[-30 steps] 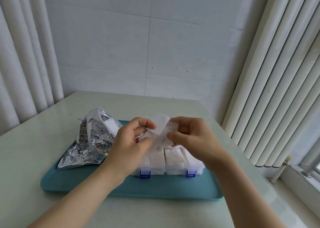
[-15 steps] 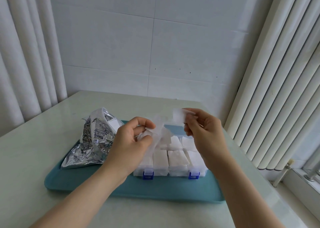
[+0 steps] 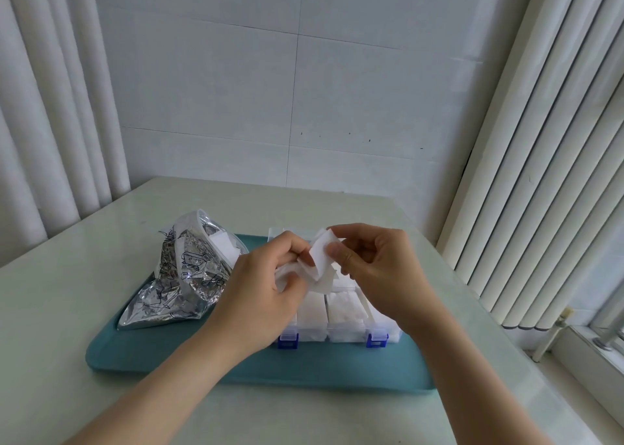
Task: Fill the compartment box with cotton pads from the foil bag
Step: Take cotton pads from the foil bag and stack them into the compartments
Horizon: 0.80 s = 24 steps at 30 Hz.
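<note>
- Left hand (image 3: 260, 286): fingers curled round a crumpled bunch of cotton pads (image 3: 291, 273), held just above the compartment box (image 3: 347, 335).
- Right hand (image 3: 378, 269): thumb and forefinger pinch a single pad (image 3: 320, 257) at the top of that bunch. The other fingers are loosely curled.
- The box stands open on the teal tray (image 3: 169, 353). Its near cells are visibly packed with pads, and the far cells are mostly hidden behind the hands.
- The foil bag (image 3: 182, 275) lies on the tray just left of the box, mouth open, with more pads showing inside.
- Risk: the pads are thin and appear to cling together, so the pinch may draw two or more, or loosen the bunch so pads fall onto the tray.
- Risk: the near cells look full, so a further pad pressed in there may spring out or later foul the lid.
- Risk: the left forearm passes close to the bag and could nudge it.
- Change: half a second earlier the right hand stood apart from the left, holding one pad clear. It is now back against the bunch. Whether that pad was placed cannot be told.
- Box, bag and tray appear unmoved.
</note>
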### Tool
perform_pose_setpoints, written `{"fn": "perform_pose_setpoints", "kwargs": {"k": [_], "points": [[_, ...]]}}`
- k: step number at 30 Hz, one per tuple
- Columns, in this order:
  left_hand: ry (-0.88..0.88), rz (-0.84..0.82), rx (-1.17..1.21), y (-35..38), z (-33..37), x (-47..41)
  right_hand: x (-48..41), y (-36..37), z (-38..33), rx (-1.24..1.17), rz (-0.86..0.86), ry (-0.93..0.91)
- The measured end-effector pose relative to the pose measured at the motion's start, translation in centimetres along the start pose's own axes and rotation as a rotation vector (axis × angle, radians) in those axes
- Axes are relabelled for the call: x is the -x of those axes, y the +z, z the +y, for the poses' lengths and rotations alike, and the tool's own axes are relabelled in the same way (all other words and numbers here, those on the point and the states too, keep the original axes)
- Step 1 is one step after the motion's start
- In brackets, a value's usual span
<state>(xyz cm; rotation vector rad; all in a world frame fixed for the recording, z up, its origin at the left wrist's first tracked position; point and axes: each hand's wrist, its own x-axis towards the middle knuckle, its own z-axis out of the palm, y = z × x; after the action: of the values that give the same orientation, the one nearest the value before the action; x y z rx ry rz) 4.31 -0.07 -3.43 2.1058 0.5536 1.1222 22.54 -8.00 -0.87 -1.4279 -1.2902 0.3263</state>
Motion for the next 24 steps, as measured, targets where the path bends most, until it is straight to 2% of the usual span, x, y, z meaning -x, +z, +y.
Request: {"fn": "perform_pose_setpoints", "kwargs": {"k": [4, 8, 11, 14, 19, 22, 24], "points": [[0.039, 0.001, -0.021, 0.0, 0.0, 0.0, 0.1, 0.3, 0.0, 0.049, -0.014, -0.022], [0.023, -0.011, -0.013, -0.1, 0.0, 0.0, 0.2, 0.2, -0.2, 0.004, -0.039, 0.074], [-0.041, -0.034, 0.094, -0.2, 0.0, -0.2, 0.4, 0.1, -0.6, -0.104, -0.062, 0.15], [-0.14, -0.046, 0.259, -0.1, 0.1, -0.4, 0.3, 0.0, -0.7, -0.233, 0.024, 0.175], [-0.292, 0.036, 0.336, -0.1, -0.7, -0.6, -0.3, -0.7, -0.4, -0.282, 0.267, 0.248], [-0.365, 0.076, 0.389, -0.3, -1.1, -0.8, -0.5, -1.0, -0.4, -0.283, 0.276, 0.273], [-0.41, 0.095, 0.444, -0.3, -1.1, -0.9, -0.3, -0.9, -0.5, -0.261, 0.22, 0.284]]}}
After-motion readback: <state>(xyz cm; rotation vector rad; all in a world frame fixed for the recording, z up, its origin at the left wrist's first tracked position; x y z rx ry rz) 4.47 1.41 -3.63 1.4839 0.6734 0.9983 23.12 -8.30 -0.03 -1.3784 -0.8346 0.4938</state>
